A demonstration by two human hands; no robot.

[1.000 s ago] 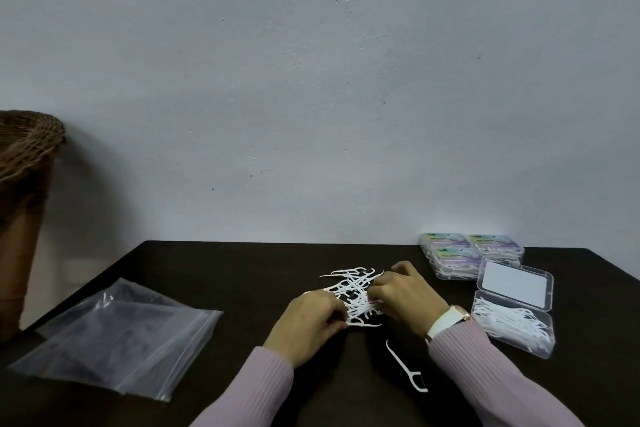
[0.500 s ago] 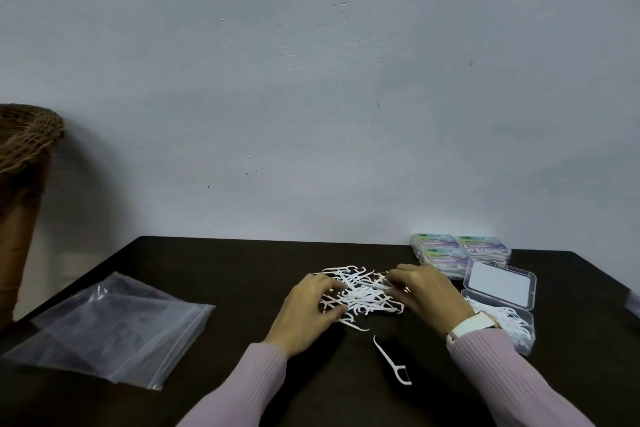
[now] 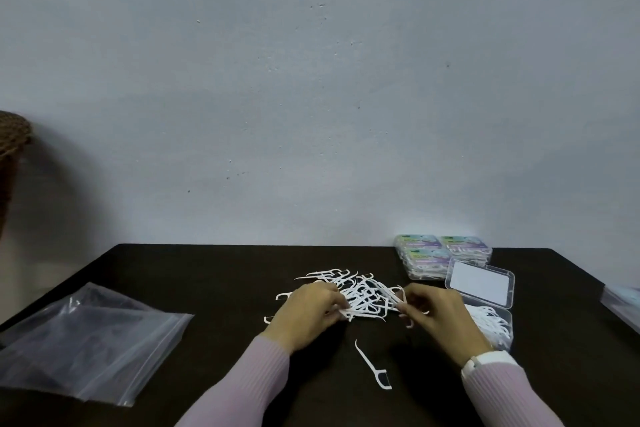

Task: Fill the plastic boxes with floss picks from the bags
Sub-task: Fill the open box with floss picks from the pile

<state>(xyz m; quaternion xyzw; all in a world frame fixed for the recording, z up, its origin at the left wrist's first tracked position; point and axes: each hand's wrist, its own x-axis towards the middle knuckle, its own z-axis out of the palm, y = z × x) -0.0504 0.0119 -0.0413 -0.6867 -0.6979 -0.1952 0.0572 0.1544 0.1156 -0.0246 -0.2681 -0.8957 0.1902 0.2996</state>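
On the dark worktop point(image 3: 214, 274) a loose pile of white floss picks point(image 3: 360, 291) lies in the middle, and everything else can be placed from that pile. The left hand point(image 3: 308, 314) rests at the pile's left near edge, its fingers curled and its grip pinching several picks at the fingertips. The right hand point(image 3: 440, 314) sits at the pile's right near edge, fingers likewise curled, its grip pinching picks there; a white watch point(image 3: 485, 359) shows at the wrist where the lilac sleeve point(image 3: 502, 395) begins. A single floss pick point(image 3: 372, 366) lies apart from the pile, nearer the person, between the two forearms. To the right of the pile, just beyond the right hand, stands an open plastic box point(image 3: 498, 322) partly filled with picks, its clear lid point(image 3: 479, 284) folded back on the far side. Beyond that lid, farther right and back from the pile, closed boxes point(image 3: 443, 253) with coloured labels are stacked near the wall. Well to the left of the pile lie clear plastic bags point(image 3: 86, 340), flat and overlapping. A woven basket point(image 3: 12, 149) shows at the far left edge, off the worktop.
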